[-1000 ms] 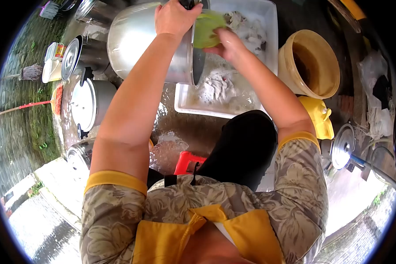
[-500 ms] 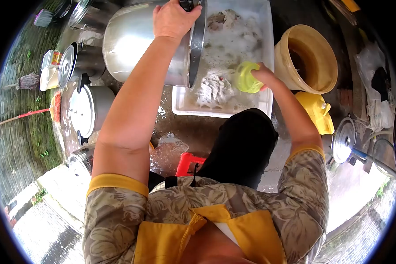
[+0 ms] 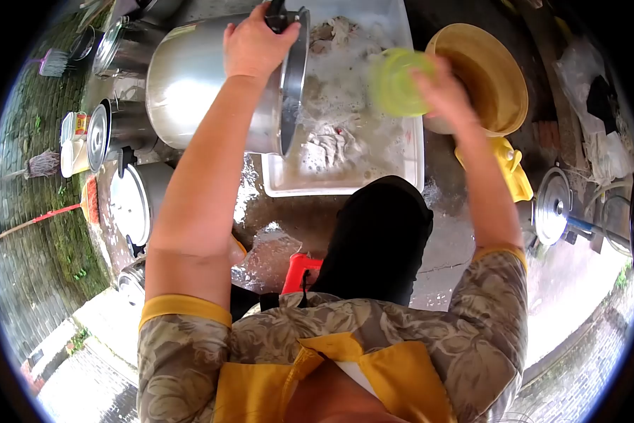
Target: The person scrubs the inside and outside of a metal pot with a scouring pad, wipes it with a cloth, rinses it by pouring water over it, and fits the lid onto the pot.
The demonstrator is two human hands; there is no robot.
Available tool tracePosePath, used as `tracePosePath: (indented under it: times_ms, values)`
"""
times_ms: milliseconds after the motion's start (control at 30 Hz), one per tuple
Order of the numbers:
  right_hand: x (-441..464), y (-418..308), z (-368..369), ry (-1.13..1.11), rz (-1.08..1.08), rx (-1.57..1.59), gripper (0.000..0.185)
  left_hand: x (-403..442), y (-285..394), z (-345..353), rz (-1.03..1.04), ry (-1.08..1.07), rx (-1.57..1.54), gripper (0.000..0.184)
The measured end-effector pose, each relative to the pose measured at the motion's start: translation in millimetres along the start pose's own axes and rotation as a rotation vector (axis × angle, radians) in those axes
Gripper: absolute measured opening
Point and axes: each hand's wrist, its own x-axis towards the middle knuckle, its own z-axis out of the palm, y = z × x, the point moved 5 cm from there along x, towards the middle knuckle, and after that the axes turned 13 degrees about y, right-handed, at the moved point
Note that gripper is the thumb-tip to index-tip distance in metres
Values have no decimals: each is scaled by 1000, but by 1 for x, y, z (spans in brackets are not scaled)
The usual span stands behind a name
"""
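Observation:
My left hand [image 3: 260,44] is closed on the black handle [image 3: 280,15] of a large metal pot [image 3: 197,84]. The pot lies tipped on its side, its rim over the left part of a white plastic tub [image 3: 341,185]. My right hand [image 3: 445,92] holds a translucent yellow-green plastic cup [image 3: 400,83] above the tub's right edge; both are smeared by motion. Cloudy, foamy water and a wet pale cloth [image 3: 332,146] are in the tub, with more cloth [image 3: 334,34] at its far end. The inside of the pot is hidden from me.
Right of the tub stands a tan bucket [image 3: 511,92] with brownish liquid, beside a yellow jug [image 3: 511,169]. Several lidded pots [image 3: 137,197] line the left side, near brooms [image 3: 90,199]. A red plastic stool [image 3: 299,271] is by my legs. A round lid [image 3: 553,206] lies at right.
The cup in my right hand has risen from low in the tub toward its right edge. My left hand stays on the pot handle. The whole view has shifted slightly.

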Motion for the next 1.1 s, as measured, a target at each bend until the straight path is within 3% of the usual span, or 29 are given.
tracePosePath:
  times_ms: [100, 133, 200, 233, 300, 367, 433, 500, 533, 600, 633, 700, 733, 800, 833, 1000, 1067, 1100]
  values:
    - [21, 45, -95, 443, 144, 186, 73, 6, -2, -5, -60, 25, -67, 56]
    - [35, 66, -108, 451, 150, 187, 73, 6, -1, -7, -108, 13, -103, 55]
    - [67, 106, -120, 512, 215, -212, 69, 8, -12, 2, -72, -15, -92, 59]
    - [76, 117, -112, 512, 219, -207, 69, 8, -16, 5, -45, -47, -71, 64]
    - [92, 139, -83, 358, 159, -945, 69, 8, -17, 4, -51, -67, -25, 66]
    - [138, 211, -46, 301, 101, -936, 64, 8, -21, 1, -27, 12, -28, 65]
    - [151, 223, -36, 242, 47, -923, 60, 9, -24, -4, -62, 14, -53, 64]
    - [126, 225, -52, 61, 623, -72, 53, 9, -31, -6, -101, 5, -81, 63]
    - [117, 221, -57, 60, 623, -69, 53, 11, -37, -5, -139, -8, -123, 61]
    - [105, 209, -70, 306, 657, 540, 44, 14, -43, -4, -174, -21, -204, 58]
    - [102, 201, -75, 307, 656, 539, 44, 15, -45, -5, -174, -20, -205, 58]
    - [105, 170, -79, 178, 418, 786, 36, 18, -48, -6, -176, -10, -190, 58]
    - [102, 159, -80, 177, 416, 785, 36, 19, -50, -7, -177, -8, -190, 58]
    - [96, 118, -70, -65, 251, 978, 32, 20, -54, -6, -175, 3, -199, 59]
    - [88, 97, -65, -66, 245, 975, 32, 21, -55, -5, -178, 8, -202, 59]
    - [9, -35, 32, -317, 191, 237, 50, 21, -46, -10, -194, 22, -150, 59]
    - [-3, -47, 122, -620, 135, 558, 52, 18, -39, -11, -217, -20, -76, 60]
    - [-17, -70, 152, -651, 234, 456, 50, 18, -36, -10, -213, -12, -79, 60]
